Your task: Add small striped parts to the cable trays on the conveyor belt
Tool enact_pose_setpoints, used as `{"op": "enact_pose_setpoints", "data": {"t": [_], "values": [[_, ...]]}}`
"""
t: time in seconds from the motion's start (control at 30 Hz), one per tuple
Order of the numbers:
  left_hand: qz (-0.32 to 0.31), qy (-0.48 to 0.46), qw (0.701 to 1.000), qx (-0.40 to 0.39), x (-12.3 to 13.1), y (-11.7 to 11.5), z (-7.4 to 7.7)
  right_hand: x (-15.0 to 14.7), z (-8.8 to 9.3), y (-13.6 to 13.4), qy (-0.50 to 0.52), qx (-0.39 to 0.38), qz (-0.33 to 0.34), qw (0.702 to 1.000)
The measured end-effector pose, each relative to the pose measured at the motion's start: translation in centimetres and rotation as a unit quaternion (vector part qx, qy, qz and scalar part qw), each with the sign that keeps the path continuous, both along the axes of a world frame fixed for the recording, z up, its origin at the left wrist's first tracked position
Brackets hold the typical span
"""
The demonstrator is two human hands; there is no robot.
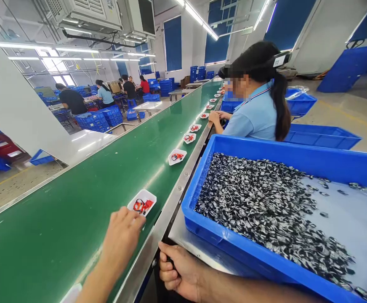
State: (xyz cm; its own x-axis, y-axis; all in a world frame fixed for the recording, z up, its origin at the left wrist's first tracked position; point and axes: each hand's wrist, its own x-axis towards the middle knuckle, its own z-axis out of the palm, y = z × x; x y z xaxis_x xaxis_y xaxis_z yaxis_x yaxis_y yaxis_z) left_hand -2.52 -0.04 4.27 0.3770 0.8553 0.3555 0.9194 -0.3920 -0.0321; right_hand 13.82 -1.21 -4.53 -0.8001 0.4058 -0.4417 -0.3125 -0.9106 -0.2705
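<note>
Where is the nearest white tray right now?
Head view: the white tray sits on the green conveyor belt near its right edge, at the fingertips of the left hand, left of the blue bin.

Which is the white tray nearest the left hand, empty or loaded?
Loaded: the white tray holds red and black parts, just beyond the left hand.

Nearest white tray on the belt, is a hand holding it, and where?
Left hand fingertips meet the white tray at its near edge; a closed grip cannot be told.
</note>
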Motion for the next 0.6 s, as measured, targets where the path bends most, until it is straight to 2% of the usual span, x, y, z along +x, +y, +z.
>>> {"op": "enact_pose_setpoints", "data": {"t": [0.07, 0.13, 0.23, 0.47, 0.6], "values": [[-0.081, -0.068, 0.994, 0.022, 2.7, -2.0, -1.3, -0.5, -0.6, -0.1, 0.043, -0.019, -0.043, 0.998], [-0.116, -0.106, 0.986, 0.06, 5.3, -3.6, -2.8, -0.8, -1.1, -0.3, 0.109, -0.058, -0.105, 0.987], [-0.1, -0.095, 0.987, 0.08, 7.3, -4.7, -4.5, -0.8, -1.2, -0.3, 0.149, -0.131, -0.135, 0.971], [-0.047, -0.07, 0.995, 0.06, 6.2, -4.9, -6.2, -0.5, -0.3, -0.2, 0.07, -0.151, -0.123, 0.978], [-0.058, -0.068, 0.996, 0.03, 6.0, -5.2, -6.8, -0.4, -0.2, -0.3, 0.092, -0.228, -0.145, 0.959]]}}
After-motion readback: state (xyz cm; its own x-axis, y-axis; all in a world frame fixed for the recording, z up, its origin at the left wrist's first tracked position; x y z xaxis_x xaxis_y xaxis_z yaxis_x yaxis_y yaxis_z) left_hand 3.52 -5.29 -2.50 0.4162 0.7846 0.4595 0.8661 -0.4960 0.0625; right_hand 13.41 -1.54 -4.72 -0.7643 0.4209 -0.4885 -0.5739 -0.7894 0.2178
